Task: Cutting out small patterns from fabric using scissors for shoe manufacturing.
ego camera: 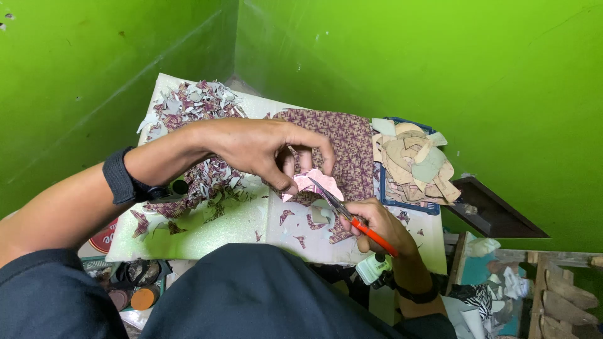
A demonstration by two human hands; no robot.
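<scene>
1. Green walls (408,56) meet in a corner behind a pale board (220,220) (littered with patterned scraps (201,103)).
2. Left hand (257,147) pinches a pink cutout (317,182) above the board.
3. Right hand (380,226) grips orange-handled scissors (352,216), blades at the cutout.

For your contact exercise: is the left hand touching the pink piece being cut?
Touching. The head view shows the left hand's fingertips pinching the pink piece along its upper edge, with no gap, while the scissors meet it from below.
</scene>
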